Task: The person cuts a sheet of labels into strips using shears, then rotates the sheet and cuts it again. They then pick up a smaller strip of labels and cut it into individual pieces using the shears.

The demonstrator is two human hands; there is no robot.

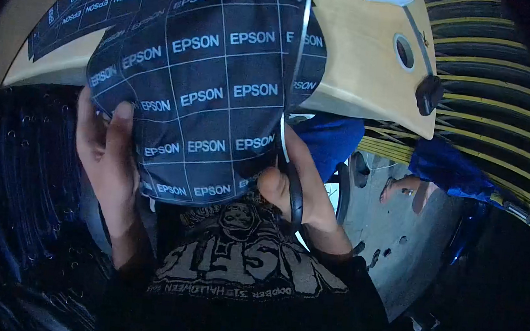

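A dark fabric piece point(202, 90) printed with white EPSON words and grid lines hangs in front of my chest, its lower edge rounded. My left hand point(112, 146) grips its left edge, thumb on the front and fingers behind. At the lower right edge my right hand point(298, 187) pinches the cloth, and a black-handled tool, perhaps scissors point(295, 196), is looped over that hand. A thin pale strip runs up the cloth's right side from there. More EPSON-printed fabric point(102, 3) lies on the wooden table behind.
The pale wooden table point(373, 80) has a round hole, with a small black object point(429, 95) at its right edge. Yellow-edged dark slats point(487, 78) stand at the right. Dark material with metal rings point(25, 163) hangs at the left. A person's bare feet point(409, 192) show on the floor.
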